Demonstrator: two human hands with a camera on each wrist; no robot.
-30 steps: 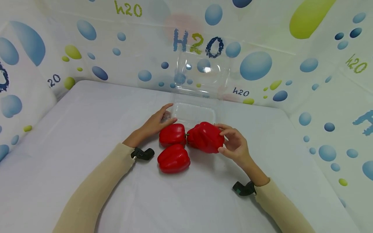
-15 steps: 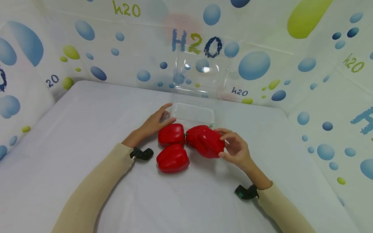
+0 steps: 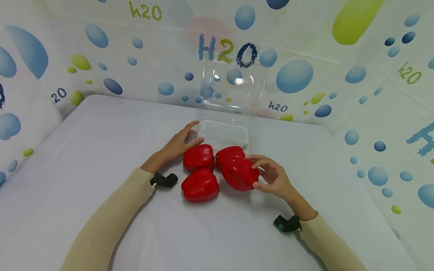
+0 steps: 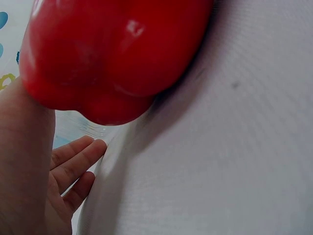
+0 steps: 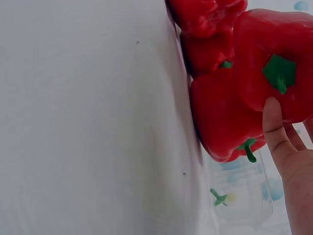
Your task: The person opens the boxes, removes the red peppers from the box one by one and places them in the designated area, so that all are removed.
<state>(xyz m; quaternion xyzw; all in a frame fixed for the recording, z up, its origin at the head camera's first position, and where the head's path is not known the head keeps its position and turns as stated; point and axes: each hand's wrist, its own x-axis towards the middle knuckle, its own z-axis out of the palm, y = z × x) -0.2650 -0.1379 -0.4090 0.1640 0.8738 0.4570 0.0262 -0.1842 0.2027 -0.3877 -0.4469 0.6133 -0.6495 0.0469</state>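
Four red bell peppers sit clustered on a white-covered table (image 3: 84, 158) in front of one clear plastic clamshell container (image 3: 223, 130), its lid standing open against a wall printed with blue and green bubbles.

The person's right hand (image 3: 271, 176) grips the nearest-right pepper (image 3: 239, 173), thumb beneath and fingers curled over its far side; from the head view it is hard to tell whether this pepper rests on the cloth or is just clear of it. In the right wrist view the thumb (image 5: 275, 129) lies just below that pepper's green stem (image 5: 279, 72).

Directly behind it lies a second pepper (image 3: 230, 152), close against the container's front edge. A third pepper (image 3: 199, 157) lies to its left, and a fourth pepper (image 3: 200, 184) sits nearest the person; all four touch or nearly touch.

The left hand (image 3: 176, 145) rests with relaxed, nearly straight fingers against the container's front left corner, beside the third pepper, holding nothing. The left wrist view shows its fingers (image 4: 78, 161) extended along the cloth beside the clear plastic.

Both arms wear cream sleeves, each with one small black camera mount at the wrist.
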